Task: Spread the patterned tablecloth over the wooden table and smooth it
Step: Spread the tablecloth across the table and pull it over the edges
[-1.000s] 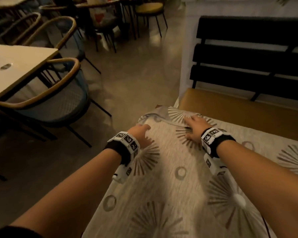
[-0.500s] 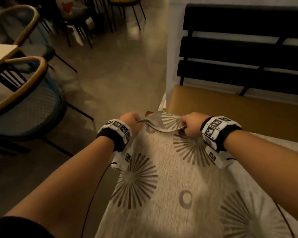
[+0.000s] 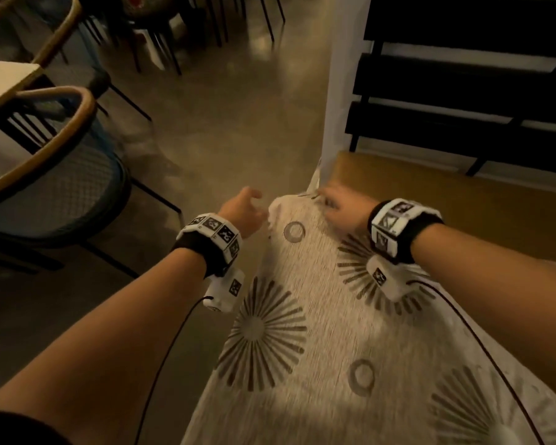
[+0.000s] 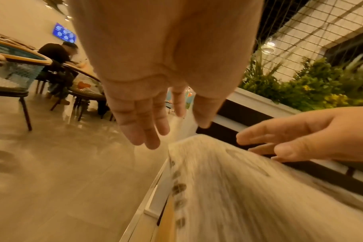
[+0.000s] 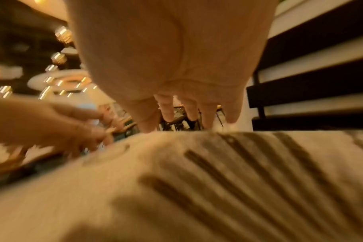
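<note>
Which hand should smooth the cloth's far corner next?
Probably the right hand: its open fingers already reach over the tablecloth at the far corner. The left hand hangs open beside the table edge, over the floor.

The left hand (image 4: 155, 68) fills the top of the view, fingers (image 4: 141, 131) straight and loosely spread above the floor (image 4: 62, 172), holding nothing. Just below and to its right lies the blurred corner of the tablecloth (image 4: 228, 188). The right hand (image 4: 313, 135) reaches in from the right, fingers extended over that corner. A seated person (image 4: 56, 55) and chairs (image 4: 10, 78) stand behind; plants (image 4: 313, 85) fill the right.
</note>
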